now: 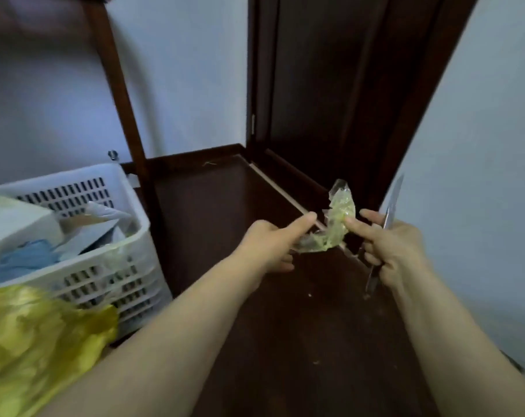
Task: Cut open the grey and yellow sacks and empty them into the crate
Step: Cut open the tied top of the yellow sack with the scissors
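Left hand (273,245) gripping one crumpled plastic scrap (339,212), right hand (396,245) pinching it while grasping one knife (392,203), one white crate (105,266), one yellow sack (38,341)

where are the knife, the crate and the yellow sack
knife (392,203), head view, on the blade
crate (105,281), head view, on its slotted side wall
yellow sack (35,341), head view, on its crumpled middle
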`<state>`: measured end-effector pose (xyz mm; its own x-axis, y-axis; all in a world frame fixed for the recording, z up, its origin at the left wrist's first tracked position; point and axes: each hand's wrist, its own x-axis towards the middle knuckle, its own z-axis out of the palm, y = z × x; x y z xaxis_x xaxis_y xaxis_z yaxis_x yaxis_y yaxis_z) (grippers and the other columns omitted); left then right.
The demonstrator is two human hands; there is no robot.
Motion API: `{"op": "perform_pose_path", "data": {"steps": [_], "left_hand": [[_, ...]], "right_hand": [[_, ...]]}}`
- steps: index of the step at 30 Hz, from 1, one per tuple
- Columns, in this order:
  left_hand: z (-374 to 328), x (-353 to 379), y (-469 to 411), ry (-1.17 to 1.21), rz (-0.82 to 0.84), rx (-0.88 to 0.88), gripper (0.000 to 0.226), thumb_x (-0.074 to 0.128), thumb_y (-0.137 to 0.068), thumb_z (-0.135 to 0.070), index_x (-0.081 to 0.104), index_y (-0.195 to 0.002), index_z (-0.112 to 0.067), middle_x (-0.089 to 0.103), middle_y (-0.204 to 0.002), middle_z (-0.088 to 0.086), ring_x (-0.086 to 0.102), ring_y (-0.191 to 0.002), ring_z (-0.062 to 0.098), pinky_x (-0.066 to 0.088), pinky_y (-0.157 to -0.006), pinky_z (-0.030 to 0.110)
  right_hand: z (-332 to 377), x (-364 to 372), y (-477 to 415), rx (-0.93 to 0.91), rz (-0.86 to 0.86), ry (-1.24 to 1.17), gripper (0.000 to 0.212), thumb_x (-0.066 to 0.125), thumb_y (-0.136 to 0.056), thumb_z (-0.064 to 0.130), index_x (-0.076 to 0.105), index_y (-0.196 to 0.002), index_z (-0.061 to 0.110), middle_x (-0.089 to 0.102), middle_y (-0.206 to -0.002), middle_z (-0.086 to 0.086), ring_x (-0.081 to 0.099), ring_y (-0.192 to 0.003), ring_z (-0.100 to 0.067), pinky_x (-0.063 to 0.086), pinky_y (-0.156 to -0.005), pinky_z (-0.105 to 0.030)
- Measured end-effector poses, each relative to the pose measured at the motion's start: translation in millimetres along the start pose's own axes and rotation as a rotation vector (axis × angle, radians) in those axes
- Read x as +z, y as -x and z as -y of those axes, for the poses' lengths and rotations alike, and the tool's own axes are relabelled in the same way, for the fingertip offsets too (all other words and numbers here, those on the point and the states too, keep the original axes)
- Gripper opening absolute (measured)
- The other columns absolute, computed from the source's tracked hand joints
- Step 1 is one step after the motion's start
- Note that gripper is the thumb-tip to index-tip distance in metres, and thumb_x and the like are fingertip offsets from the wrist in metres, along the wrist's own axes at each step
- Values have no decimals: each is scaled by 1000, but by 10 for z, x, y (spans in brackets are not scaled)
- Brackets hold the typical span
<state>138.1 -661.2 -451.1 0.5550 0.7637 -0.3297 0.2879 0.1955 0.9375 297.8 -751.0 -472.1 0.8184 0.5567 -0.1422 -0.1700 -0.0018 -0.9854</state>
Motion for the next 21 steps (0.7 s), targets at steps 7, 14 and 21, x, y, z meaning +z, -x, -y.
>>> {"op": "perform_pose_path", "data": {"steps": [7, 14, 21], "left_hand": [[-4, 1691, -115, 75, 330, 80, 19, 70, -74, -1, 67, -89, 9, 65, -90, 8, 62, -89, 17, 50, -93, 35], [302, 2879, 106, -82, 592, 188, 34, 75, -74, -2, 73, -105, -14, 65, -78, -7, 66, -87, 7, 49, -92, 24], [687, 3238, 231, -351, 747, 286, 62, 61, -86, -18, 39, -144, -24, 59, -122, 2, 61, -105, 18, 52, -85, 31]], "right_hand": [[256, -1677, 67, 86, -155, 234, 13, 71, -74, -4, 70, -85, 2, 70, -69, -12, 24, -32, -5, 19, -31, -16], [117, -2890, 426, 112, -499, 587, 8, 69, -79, -2, 69, -75, 5, 59, -42, 5, 39, -27, -1, 29, -31, -12], [-382, -3369, 425, 430, -438, 1302, 14, 56, -85, 17, 67, -81, 9, 67, -79, -12, 64, -74, -28, 49, -63, -32]]}}
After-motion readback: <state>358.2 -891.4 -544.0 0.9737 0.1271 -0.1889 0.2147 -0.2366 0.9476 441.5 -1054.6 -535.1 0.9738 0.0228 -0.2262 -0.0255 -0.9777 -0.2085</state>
